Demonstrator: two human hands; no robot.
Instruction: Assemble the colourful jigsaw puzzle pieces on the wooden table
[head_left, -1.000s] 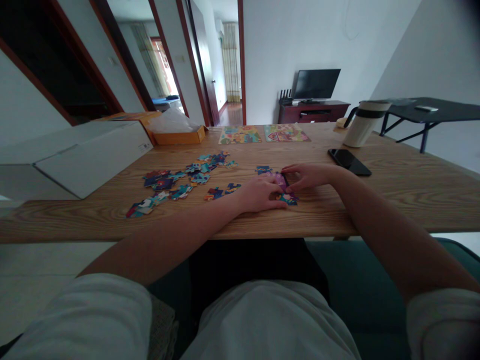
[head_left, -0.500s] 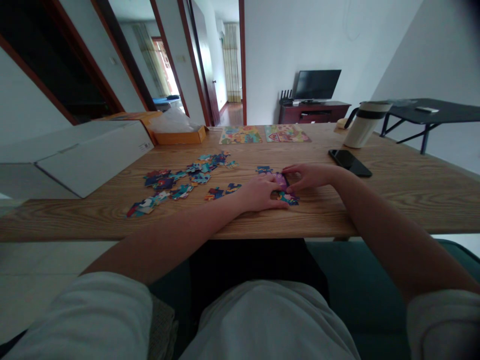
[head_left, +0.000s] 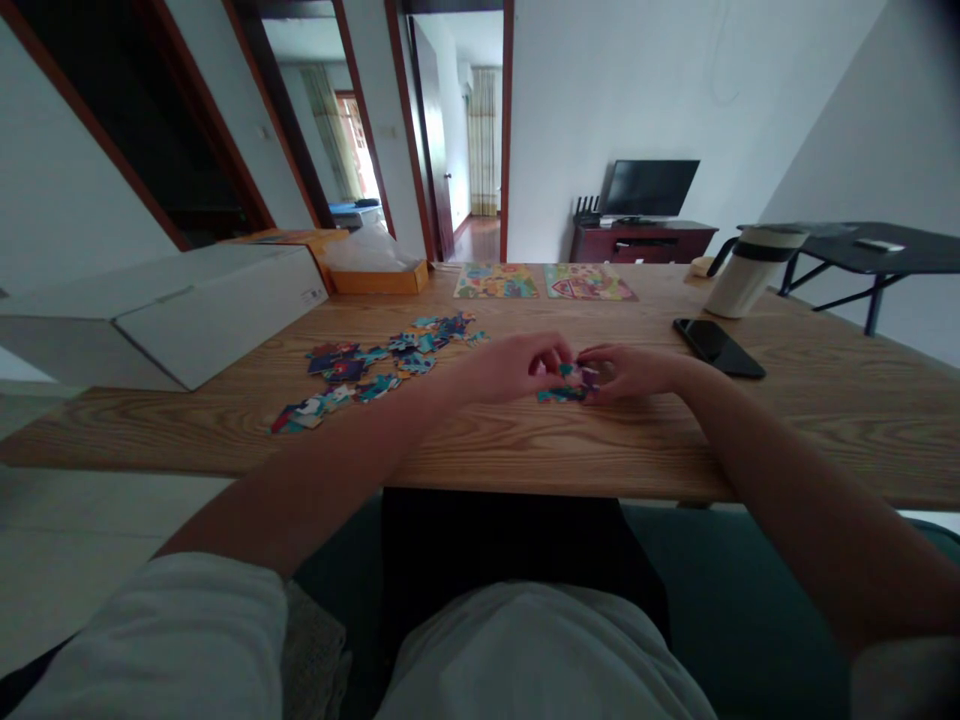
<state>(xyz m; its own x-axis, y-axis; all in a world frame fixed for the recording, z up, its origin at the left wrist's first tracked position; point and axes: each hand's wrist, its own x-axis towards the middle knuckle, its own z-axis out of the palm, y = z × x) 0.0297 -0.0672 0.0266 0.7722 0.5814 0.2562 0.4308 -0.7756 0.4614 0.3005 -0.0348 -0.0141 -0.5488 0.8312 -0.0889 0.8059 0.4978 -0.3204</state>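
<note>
Puzzle pieces (head_left: 561,395) — visible strip running left-to-right, right hand (head_left: 637,371) touching

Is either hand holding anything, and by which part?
The left hand seems to pinch a puzzle piece; the exact spot is hidden. Whether the right hand grips any can't be told.

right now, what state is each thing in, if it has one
Handled jigsaw pieces: partly hidden, joined or not unclear
Left hand: fingers curled, grip unclear
Right hand: fingers bent, grip unclear
Jigsaw pile: loose, spread out
Smartphone: flat, screen dark
Television: screen dark
Travel mug: upright
White carton: looks shut
Orange box: open
Picture sheets: flat
Door: open
Folding table: unfolded
</note>
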